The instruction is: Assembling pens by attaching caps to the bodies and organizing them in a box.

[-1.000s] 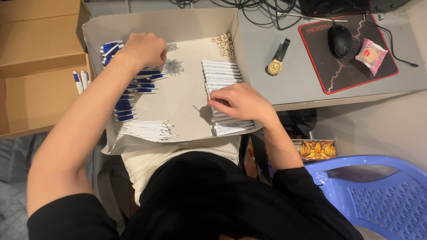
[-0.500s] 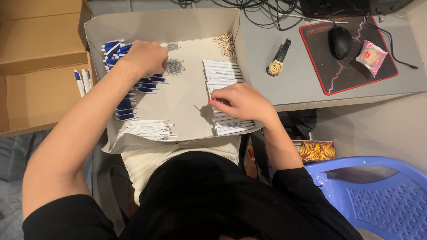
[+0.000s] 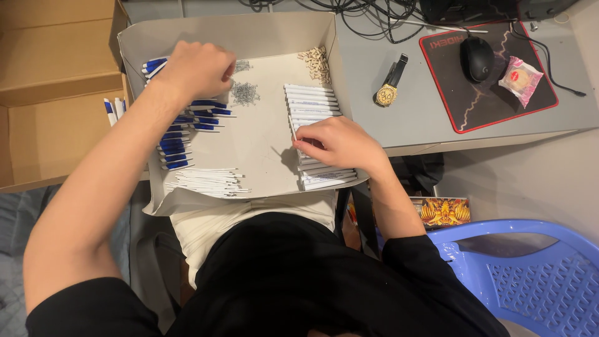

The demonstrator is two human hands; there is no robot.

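1. Left hand [image 3: 194, 67], upper left of frame, curled over blue pen parts [image 3: 187, 118]; whether anything held, cannot tell.
2. Right hand [image 3: 334, 142], centre, pinching one of the white barrels [image 3: 310, 100].
3. Barrels lying left-right, stacked up-frame, directly beneath right hand.

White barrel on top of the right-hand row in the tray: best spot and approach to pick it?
Probably pinch the top white barrel at its left end, coming from above on the bare tray floor side. The barrels lie flat, side by side, so their long sides are blocked; the tray wall crowds the right ends. The right hand works that left edge lower down.
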